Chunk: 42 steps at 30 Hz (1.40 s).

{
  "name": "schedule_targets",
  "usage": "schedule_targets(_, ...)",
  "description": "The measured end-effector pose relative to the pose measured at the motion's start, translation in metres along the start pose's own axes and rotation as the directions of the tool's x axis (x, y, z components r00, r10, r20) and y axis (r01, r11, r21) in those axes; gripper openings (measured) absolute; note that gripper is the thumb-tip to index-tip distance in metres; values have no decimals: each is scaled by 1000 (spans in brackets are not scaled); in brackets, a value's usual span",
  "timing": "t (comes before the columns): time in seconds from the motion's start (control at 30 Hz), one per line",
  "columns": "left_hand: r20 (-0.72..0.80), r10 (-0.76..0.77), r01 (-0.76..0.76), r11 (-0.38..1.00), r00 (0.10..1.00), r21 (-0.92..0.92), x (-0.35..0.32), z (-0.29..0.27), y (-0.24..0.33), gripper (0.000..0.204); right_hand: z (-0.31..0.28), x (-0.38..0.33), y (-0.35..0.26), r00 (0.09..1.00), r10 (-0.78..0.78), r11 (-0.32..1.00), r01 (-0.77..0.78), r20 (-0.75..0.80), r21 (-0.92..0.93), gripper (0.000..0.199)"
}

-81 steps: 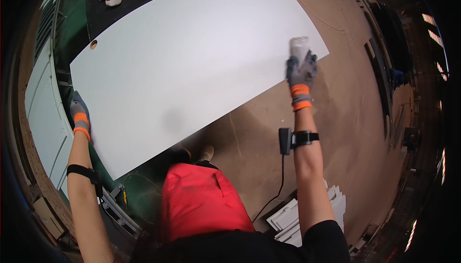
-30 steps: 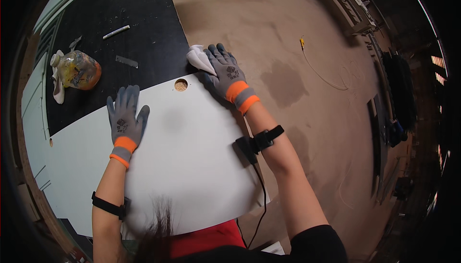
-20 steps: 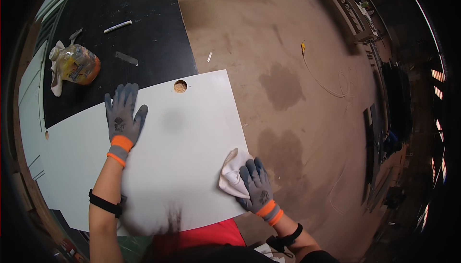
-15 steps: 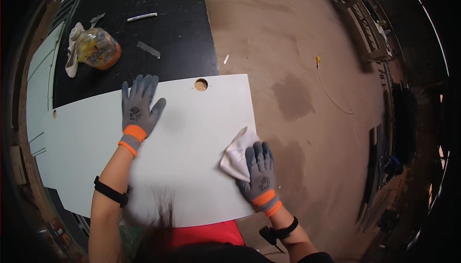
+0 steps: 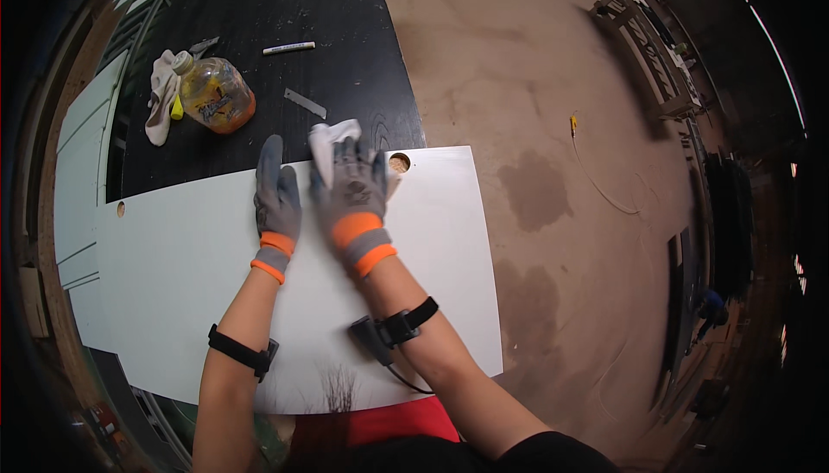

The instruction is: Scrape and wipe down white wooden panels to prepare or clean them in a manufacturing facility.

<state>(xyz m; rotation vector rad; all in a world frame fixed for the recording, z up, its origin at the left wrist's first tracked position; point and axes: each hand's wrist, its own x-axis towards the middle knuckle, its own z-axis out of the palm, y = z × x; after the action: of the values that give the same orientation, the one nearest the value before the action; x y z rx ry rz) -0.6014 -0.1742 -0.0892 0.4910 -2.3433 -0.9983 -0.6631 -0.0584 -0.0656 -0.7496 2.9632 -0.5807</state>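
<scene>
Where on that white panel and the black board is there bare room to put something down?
The white panel is bare left of the left hand, out to its small edge hole, and right of the right hand, below the round hole. The black board is free at its upper right. Its left is crowded: bottle, rag, marker.

white cloth (image 5: 332,141) mostly hidden under right hand (image 5: 352,192), blurred with motion
</scene>
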Motion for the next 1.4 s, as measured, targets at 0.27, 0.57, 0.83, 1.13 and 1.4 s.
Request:
schedule_targets(0.27, -262, -190, 121, 959, 946, -257, -57, -137, -15, 50, 32, -11, -128, 938, -326, 943, 314, 121, 108, 64)
schedule_targets(0.57, 418, -199, 16, 915, 886, 402, -234, -309, -51, 64, -11, -7, 17, 997, 44, 961, -60, -64, -270, 67)
schedule_targets(0.83, 634, -196, -139, 888, 748, 439, -254, -324, -38, 78, -48, 8, 132, 928, 331, 889, -367, -169, -274, 67)
schedule_targets(1.13, 576, -27, -327, 800, 817, 502, -261, -327, -52, 59, 40, -17, -92, 988, -95, 974, 68, -118, -218, 70)
schedule_targets(1.4, 373, 62, -261, 818, 926, 512, -261, -300, -55, 26, 160, -10, -417, 816, -557, 830, 538, 153, 149, 64)
